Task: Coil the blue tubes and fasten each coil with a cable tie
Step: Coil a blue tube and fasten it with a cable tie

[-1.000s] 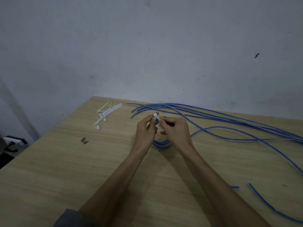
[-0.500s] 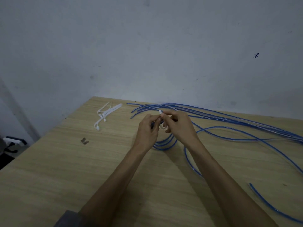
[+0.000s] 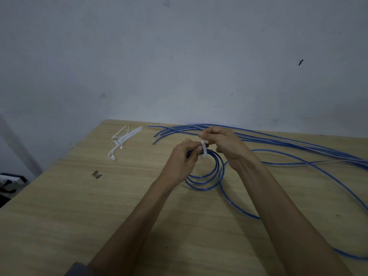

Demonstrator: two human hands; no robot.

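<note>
A small coil of blue tube [image 3: 207, 177] lies on the wooden table [image 3: 79, 216] in front of me, its free end trailing to the right. A white cable tie [image 3: 204, 149] is looped around the top of the coil. My left hand [image 3: 182, 159] pinches the coil and the tie's lower part. My right hand [image 3: 227, 145] pinches the tie's upper end just above. Several loose blue tubes [image 3: 278, 142] stretch along the far edge to the right.
A bunch of spare white cable ties [image 3: 123, 141] lies at the table's far left corner. A small dark scrap [image 3: 97, 174] sits on the table left of my arms. The wall stands right behind the table. Dark items [image 3: 10, 182] are past the left edge.
The coil has become visible as full loops below my hands. My right hand has risen and pulled the tie's end upward, so the tie now wraps the coil.
</note>
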